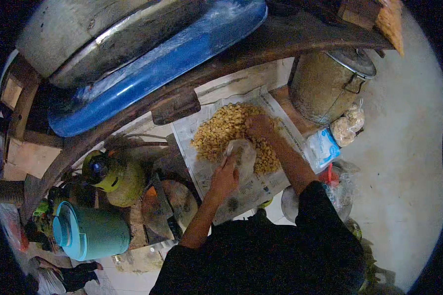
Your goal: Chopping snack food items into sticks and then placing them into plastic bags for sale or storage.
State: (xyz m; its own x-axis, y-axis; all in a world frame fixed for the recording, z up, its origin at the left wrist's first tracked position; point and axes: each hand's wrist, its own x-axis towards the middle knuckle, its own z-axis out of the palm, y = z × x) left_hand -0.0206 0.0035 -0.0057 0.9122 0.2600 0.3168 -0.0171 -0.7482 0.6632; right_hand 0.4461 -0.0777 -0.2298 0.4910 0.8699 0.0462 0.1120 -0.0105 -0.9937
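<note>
A heap of small pale-yellow food pieces (221,125), their exact kind unclear, lies on spread newspaper (214,184). My left hand (225,179) grips the near edge of a clear plastic bag (241,151), whose body lies against the front of the heap. My right hand (260,127) reaches into the heap's right part; its fingers are partly buried and blurred, so whether they hold any pieces does not show.
A large lidded metal pot (317,88), a blue-and-white packet (323,145) and filled clear bags (347,127) stand right. At left are a teal lidded bucket (99,232), a green gas cylinder (127,184) and a knife on a round board (170,206). A blue basin (162,70) rests above.
</note>
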